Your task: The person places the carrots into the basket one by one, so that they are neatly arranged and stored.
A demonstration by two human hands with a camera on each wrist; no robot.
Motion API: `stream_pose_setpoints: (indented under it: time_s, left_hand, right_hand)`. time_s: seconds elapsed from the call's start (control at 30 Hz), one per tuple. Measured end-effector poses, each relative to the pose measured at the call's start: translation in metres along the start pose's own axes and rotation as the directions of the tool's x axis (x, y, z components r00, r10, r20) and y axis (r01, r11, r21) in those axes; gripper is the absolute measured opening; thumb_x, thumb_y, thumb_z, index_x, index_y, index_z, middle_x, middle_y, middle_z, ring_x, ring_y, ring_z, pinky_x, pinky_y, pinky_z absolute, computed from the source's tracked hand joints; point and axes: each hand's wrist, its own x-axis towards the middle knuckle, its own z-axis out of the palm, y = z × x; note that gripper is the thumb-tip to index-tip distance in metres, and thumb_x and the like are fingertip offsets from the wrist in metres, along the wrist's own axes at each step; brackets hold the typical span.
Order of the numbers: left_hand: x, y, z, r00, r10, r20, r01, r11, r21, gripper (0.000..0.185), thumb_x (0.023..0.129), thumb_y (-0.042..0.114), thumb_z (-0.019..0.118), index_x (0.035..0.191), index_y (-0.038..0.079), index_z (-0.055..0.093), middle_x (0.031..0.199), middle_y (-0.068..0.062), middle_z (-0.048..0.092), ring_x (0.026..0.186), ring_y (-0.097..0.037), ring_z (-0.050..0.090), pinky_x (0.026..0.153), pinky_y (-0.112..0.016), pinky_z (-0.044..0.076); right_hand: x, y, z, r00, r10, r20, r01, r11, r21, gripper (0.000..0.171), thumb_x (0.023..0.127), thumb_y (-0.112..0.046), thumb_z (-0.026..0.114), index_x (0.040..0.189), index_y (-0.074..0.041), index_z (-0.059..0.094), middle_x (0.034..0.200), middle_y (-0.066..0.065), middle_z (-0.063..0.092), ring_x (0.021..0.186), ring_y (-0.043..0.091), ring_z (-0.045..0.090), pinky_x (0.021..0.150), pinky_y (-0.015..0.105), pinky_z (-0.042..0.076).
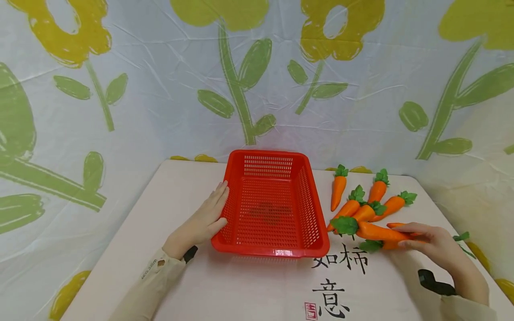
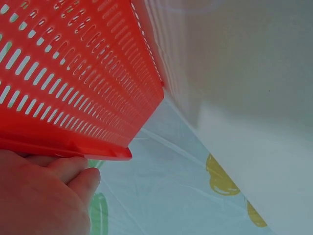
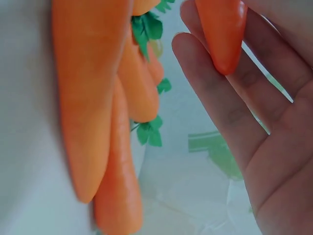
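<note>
A red plastic basket [image 1: 265, 247] with slotted walls stands mid-table, only shadow on its floor. My left hand [image 1: 205, 218] lies along its left side, fingers fairly straight against the rim; the left wrist view shows those fingers [image 2: 73, 171] at the rim's edge. On the right, my right hand [image 1: 435, 249] holds an orange toy carrot [image 1: 375, 231] near its pointed end, green leaves toward the basket. In the right wrist view that carrot's tip [image 3: 225, 44] sits between the fingers. More carrots [image 1: 338, 191] lie clustered on the table beyond and below the held one.
The pale tabletop [image 1: 192, 281] carries black written characters [image 1: 333, 298] and a red seal mark near the front. A hanging cloth [image 1: 160, 89] with printed yellow flowers rises behind the table. Another green leafy top [image 1: 462, 236] shows beyond the right hand.
</note>
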Motion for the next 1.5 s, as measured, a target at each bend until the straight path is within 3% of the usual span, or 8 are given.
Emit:
stream_pose_setpoints:
  time_s: [0.17,0.4,0.67,1.0,1.27,1.4,1.5]
  left_hand:
    - [0.000,0.000,-0.001,1.000,0.004,-0.004,-0.004,1.000,-0.004,0.073,0.086,0.012,0.045,0.147,-0.009,0.011,0.156,-0.019,0.001,0.142,-0.036,0.002,0.111,-0.054,0.013]
    - [0.001,-0.001,-0.001,1.000,0.025,-0.009,-0.025,1.000,-0.007,0.073,0.085,0.012,0.045,0.147,-0.009,0.011,0.156,-0.020,0.002,0.143,-0.035,0.002,0.112,-0.053,0.012]
    - [0.001,-0.002,0.000,1.000,0.015,-0.006,-0.015,1.000,-0.014,0.073,0.086,0.011,0.045,0.147,-0.007,0.010,0.156,-0.017,-0.001,0.143,-0.033,0.000,0.112,-0.052,0.011]
    - [0.002,-0.001,0.000,1.000,-0.005,0.011,0.005,1.000,-0.025,0.073,0.087,0.012,0.044,0.148,-0.006,0.008,0.157,-0.015,-0.002,0.144,-0.029,-0.002,0.113,-0.050,0.010]
    - [0.001,0.001,0.001,1.000,0.002,0.002,-0.002,1.000,-0.022,0.073,0.086,0.013,0.043,0.147,-0.007,0.010,0.157,-0.017,-0.001,0.143,-0.032,-0.001,0.112,-0.053,0.012]
    - [0.001,0.002,0.001,1.000,0.000,0.000,0.000,1.000,-0.022,0.072,0.086,0.013,0.043,0.147,-0.008,0.010,0.156,-0.019,0.000,0.143,-0.035,0.001,0.111,-0.055,0.013]
    - [0.001,0.003,0.000,1.000,-0.003,0.000,0.003,1.000,-0.027,0.072,0.086,0.012,0.044,0.147,-0.009,0.011,0.156,-0.019,0.000,0.143,-0.035,0.001,0.111,-0.055,0.013]
  right_hand:
    - [0.011,-0.006,-0.001,0.999,-0.015,-0.032,0.015,1.000,-0.013,0.032,0.074,-0.001,0.075,0.105,-0.004,0.070,0.098,-0.020,0.063,0.080,-0.005,0.060,0.066,0.009,0.047]
    - [0.023,-0.017,-0.002,0.994,-0.062,-0.087,0.058,0.997,-0.041,0.032,0.071,0.001,0.076,0.102,-0.002,0.070,0.094,-0.019,0.064,0.082,-0.008,0.057,0.068,0.007,0.046]
    - [0.041,-0.034,-0.004,0.997,-0.011,-0.078,0.010,1.000,-0.016,0.029,0.076,-0.003,0.075,0.104,-0.002,0.069,0.094,-0.019,0.061,0.075,-0.002,0.062,0.063,0.013,0.050]
    - [0.068,-0.056,0.002,0.996,-0.055,-0.076,0.048,0.995,-0.092,0.029,0.077,-0.010,0.075,0.105,-0.008,0.070,0.093,0.007,0.068,0.073,0.002,0.060,0.063,0.013,0.049]
    - [0.096,-0.078,0.006,0.983,-0.152,-0.105,0.136,0.979,-0.153,0.031,0.073,-0.004,0.077,0.103,-0.008,0.072,0.091,0.007,0.069,0.079,-0.002,0.057,0.071,0.006,0.043]
    - [0.108,-0.092,0.008,0.984,-0.153,-0.090,0.135,0.975,-0.178,0.030,0.074,-0.007,0.077,0.103,-0.008,0.072,0.091,0.007,0.070,0.078,0.007,0.060,0.071,0.009,0.045]
    - [0.117,-0.102,0.009,0.990,-0.124,-0.065,0.112,0.979,-0.168,0.030,0.077,-0.010,0.076,0.106,-0.007,0.071,0.093,0.011,0.070,0.076,0.019,0.063,0.062,0.016,0.049]
